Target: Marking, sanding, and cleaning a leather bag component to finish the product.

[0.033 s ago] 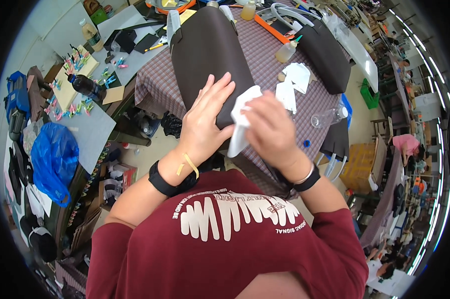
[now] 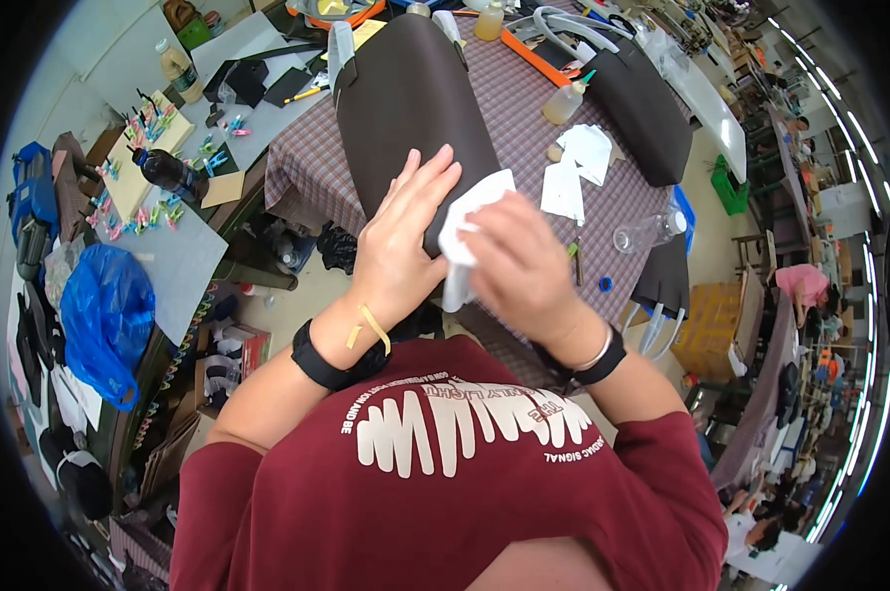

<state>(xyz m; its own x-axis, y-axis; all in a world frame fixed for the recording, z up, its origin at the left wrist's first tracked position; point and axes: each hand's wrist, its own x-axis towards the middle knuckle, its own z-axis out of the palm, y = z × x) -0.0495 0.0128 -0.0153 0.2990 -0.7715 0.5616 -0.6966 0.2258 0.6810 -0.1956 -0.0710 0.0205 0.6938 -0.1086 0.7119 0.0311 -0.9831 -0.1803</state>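
A dark brown leather-like bag (image 2: 411, 98) lies lengthwise on the checked tablecloth, its near end at the table's edge. My left hand (image 2: 398, 234) rests on that near end, fingers stretched flat along the bag and thumb by its bottom edge. White paper or cloth (image 2: 476, 202) is bunched in my right hand (image 2: 526, 261), which is closed and a little blurred. The white piece touches the bag's near right corner, and part of it hangs below. What lies under it is hidden.
To the right are white scraps (image 2: 585, 153), a glue bottle (image 2: 566, 100), a clear bottle (image 2: 650, 232), a blue cap (image 2: 605, 285) and another dark bag (image 2: 642, 113). A side table at left holds small clips (image 2: 159, 212), a dark bottle (image 2: 169, 169) and a blue plastic bag (image 2: 108, 310).
My right hand and the white piece have shifted slightly left, onto the bag's corner. More of the white scraps and a thin green tool on the table now show. My left hand has hardly moved.
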